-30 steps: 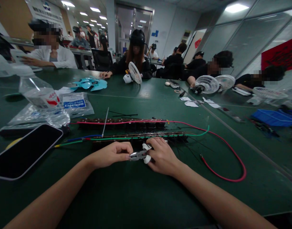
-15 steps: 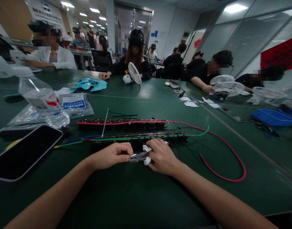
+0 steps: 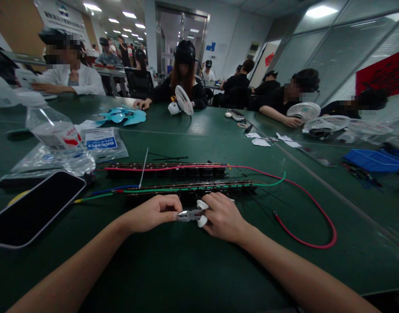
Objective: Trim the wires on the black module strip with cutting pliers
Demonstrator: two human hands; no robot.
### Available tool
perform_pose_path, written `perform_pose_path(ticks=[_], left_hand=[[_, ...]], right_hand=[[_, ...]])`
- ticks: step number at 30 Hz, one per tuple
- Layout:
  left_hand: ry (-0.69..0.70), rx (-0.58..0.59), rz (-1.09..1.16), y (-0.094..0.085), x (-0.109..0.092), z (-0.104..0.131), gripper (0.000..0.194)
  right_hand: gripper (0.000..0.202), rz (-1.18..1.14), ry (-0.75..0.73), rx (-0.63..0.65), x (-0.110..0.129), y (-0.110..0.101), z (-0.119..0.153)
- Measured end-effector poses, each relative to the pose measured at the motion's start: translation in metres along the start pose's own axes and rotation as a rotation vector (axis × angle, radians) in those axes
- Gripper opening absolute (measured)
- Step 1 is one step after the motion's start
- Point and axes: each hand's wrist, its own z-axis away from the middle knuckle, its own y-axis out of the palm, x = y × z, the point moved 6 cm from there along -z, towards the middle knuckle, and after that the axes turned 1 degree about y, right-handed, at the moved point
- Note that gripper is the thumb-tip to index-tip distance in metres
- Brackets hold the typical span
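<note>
My right hand is wrapped round the white handles of small metal pliers, whose jaws point left. The fingers of my left hand are pinched together at the tip of the jaws; what they hold, if anything, is too small to make out. Just beyond my hands lies a black strip with a green wire along it. A second black strip lies behind, with a red wire running over it and curling round at the right. A pale cable tie stands up at the left of the strips.
At the left are a phone, a water bottle and plastic bags. Blue fan blades, a small white fan and paper scraps lie farther back. A blue tray is at the right. Several people sit around.
The pliers have turned slightly and their handles look wider apart. My left hand has hardly moved. At the back right, a person's hand and a white fan part have shifted right.
</note>
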Motion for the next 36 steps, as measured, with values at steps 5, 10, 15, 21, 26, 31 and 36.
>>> perform_pose_path(ticks=[5, 10, 15, 21, 26, 31, 36], left_hand=[[-0.011, 0.011, 0.000, 0.0001, -0.0005, 0.0001, 0.015], [-0.010, 0.006, -0.012, -0.0003, -0.0021, -0.0004, 0.017], [-0.020, 0.009, -0.006, -0.0008, -0.0023, -0.0003, 0.019], [-0.042, -0.006, 0.053, 0.0004, -0.0011, -0.0001, 0.015], [-0.090, -0.044, 0.092, 0.0010, 0.0041, -0.0014, 0.013], [-0.110, -0.083, 0.053, -0.0008, 0.0040, -0.0017, 0.012], [-0.127, -0.089, 0.081, -0.0014, 0.0048, -0.0010, 0.008]], right_hand=[[0.020, 0.007, -0.005, -0.026, 0.0009, -0.0015, 0.0008], [0.019, 0.005, 0.008, -0.023, 0.0002, -0.0013, 0.0023], [0.019, 0.011, 0.015, -0.028, 0.0004, -0.0023, 0.0023], [0.018, 0.000, 0.032, -0.021, -0.0005, -0.0028, 0.0024], [0.015, -0.028, 0.078, -0.001, -0.0060, -0.0020, 0.0053], [0.017, -0.058, 0.095, 0.008, -0.0081, -0.0007, 0.0079], [0.018, -0.058, 0.096, 0.005, -0.0079, -0.0007, 0.0084]])
